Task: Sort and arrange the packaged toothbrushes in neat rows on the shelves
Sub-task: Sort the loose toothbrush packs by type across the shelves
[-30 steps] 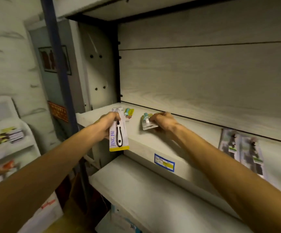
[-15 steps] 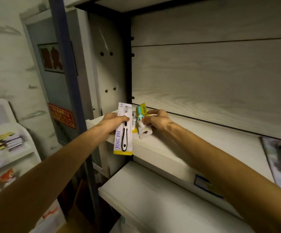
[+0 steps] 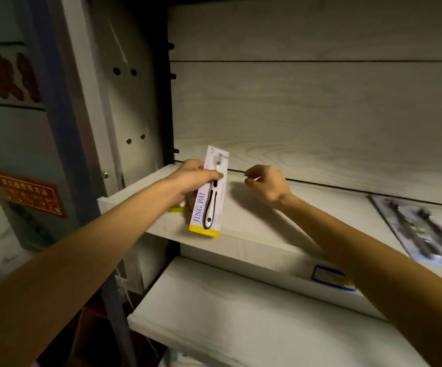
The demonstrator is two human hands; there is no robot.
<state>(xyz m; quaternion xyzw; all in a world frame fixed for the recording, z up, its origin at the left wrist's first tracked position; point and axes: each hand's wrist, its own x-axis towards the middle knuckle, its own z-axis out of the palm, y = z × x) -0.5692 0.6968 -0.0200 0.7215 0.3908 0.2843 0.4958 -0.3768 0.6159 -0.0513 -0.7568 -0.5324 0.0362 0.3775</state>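
Left hand grips a carded toothbrush near its top, fingers curled round the pack; the card stands nearly upright, tilted slightly, with its yellow bottom edge at the front lip of the upper shelf. "JING PAI" runs up the card's left side, and the black-and-white brush shows through the blister.

A yellow pack edge shows just under the left wrist (too hidden to tell more).

Right hand hovers above the shelf just beside the card, not touching it, fingers curled in, holding nothing visible.

Far right on the same shelf, two dark packs lie flat side by side, blurred.

A blue and yellow label sits on the shelf's front face. The lower shelf juts out below.
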